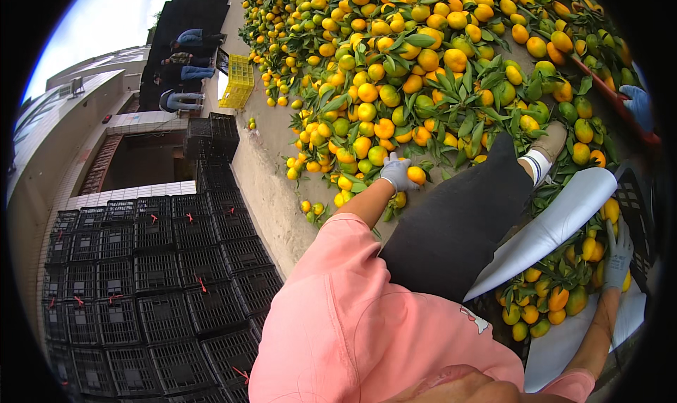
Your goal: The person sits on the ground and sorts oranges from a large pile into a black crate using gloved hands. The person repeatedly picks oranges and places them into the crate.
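Observation:
My left hand (399, 173), in a pale grey glove, reaches to the near edge of a large heap of leafy mandarins (367, 92). An orange mandarin (416, 175) lies against it; whether my fingers hold it cannot be told. My right hand (619, 255), gloved alike, is at the right with its fingers extended over mandarins (558, 299) inside a black plastic crate (632, 202). The fingertips touch or nearly touch a yellow-orange fruit. A white liner sheet (550, 228) stands up along the crate's side, and more of it shows beneath the fruit.
Stacked black crates (158, 276), some with red ties, line the left wall. A yellow crate (236, 81) stands beyond, near several people (182, 72). At the right, another person's blue-gloved hand (637, 107) is by a red edge (603, 88). My shoe (552, 141) touches the heap.

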`<state>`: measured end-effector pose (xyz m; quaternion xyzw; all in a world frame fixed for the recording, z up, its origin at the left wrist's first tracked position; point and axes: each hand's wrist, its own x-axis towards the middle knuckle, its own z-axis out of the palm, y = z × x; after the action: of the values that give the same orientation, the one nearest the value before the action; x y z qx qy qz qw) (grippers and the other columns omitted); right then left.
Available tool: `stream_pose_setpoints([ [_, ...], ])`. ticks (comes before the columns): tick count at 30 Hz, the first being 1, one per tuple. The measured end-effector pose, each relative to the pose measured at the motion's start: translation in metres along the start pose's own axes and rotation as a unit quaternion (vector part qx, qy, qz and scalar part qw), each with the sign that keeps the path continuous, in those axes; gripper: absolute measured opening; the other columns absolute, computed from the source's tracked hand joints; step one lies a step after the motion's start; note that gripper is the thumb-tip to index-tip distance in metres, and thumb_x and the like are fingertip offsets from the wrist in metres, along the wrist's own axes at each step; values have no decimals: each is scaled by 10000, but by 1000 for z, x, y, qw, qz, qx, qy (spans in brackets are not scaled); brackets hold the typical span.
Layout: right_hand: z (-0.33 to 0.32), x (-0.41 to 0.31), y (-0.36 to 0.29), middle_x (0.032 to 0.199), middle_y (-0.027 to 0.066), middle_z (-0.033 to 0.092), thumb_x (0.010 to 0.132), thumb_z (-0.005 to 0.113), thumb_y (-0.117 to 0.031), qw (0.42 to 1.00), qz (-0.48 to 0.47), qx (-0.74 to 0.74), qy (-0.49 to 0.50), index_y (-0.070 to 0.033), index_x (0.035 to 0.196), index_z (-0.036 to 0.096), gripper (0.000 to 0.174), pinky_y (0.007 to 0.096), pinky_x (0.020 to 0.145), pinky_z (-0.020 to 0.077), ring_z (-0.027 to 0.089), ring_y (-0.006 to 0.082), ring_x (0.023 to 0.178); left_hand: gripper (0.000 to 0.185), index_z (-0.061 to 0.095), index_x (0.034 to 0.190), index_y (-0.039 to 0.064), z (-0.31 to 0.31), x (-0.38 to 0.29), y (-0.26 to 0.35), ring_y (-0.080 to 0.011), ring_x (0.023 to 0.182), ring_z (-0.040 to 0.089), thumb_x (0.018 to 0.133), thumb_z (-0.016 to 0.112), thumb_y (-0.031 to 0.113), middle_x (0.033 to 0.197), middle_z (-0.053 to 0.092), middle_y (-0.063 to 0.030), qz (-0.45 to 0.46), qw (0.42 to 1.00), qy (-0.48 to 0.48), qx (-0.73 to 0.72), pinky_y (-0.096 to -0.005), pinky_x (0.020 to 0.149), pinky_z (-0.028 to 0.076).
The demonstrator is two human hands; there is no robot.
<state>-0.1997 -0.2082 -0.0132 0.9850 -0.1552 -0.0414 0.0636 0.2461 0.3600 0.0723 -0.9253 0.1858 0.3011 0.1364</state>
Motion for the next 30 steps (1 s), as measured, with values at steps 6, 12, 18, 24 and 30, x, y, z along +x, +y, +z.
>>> stream_pose_setpoints([
  [6, -19, 7, -10, 1608, 94, 378, 851, 542, 57, 999, 6, 39, -7, -238, 1541, 438, 758, 443, 1113, 411, 402, 308, 1447, 719, 642, 1205, 75, -199, -71, 80, -368, 1266, 506, 627, 947, 374, 1362, 468, -198, 244, 904, 286, -202, -416, 1082, 453],
  [12, -30, 11, -13, 1590, 66, 404, 880, 522, 21, 998, -6, 46, 40, -301, 1529, 440, 729, 416, 1086, 428, 464, 270, 1395, 719, 650, 1199, 132, -261, -142, 273, -436, 1311, 461, 594, 973, 345, 1406, 441, -241, 639, 752, 135, -89, -464, 1096, 442],
  [18, -35, 5, -17, 1599, 42, 382, 854, 556, 33, 997, 8, 6, 74, -432, 1535, 380, 843, 383, 1105, 421, 454, 239, 1404, 654, 657, 1257, 172, -121, -163, 424, -441, 1282, 452, 691, 884, 409, 1367, 462, -205, 654, 723, -60, 216, -509, 1043, 489],
  [24, -40, 9, -20, 1609, 22, 369, 866, 569, -3, 999, 12, 26, 25, -454, 1522, 379, 818, 396, 1117, 410, 410, 215, 1445, 522, 560, 1358, 150, -13, -114, 481, -460, 1287, 455, 856, 702, 178, 1498, 349, -220, 467, 844, 130, 230, -533, 920, 509],
  [30, -37, 10, -24, 1661, 5, 300, 901, 598, -45, 999, 38, -11, -26, -505, 1563, 263, 873, 400, 1159, 383, 355, 213, 1499, 607, 475, 1406, 101, 14, -111, 472, -619, 1386, 309, 847, 705, 149, 1600, 198, -279, 443, 884, 47, 144, -584, 1039, 464],
])
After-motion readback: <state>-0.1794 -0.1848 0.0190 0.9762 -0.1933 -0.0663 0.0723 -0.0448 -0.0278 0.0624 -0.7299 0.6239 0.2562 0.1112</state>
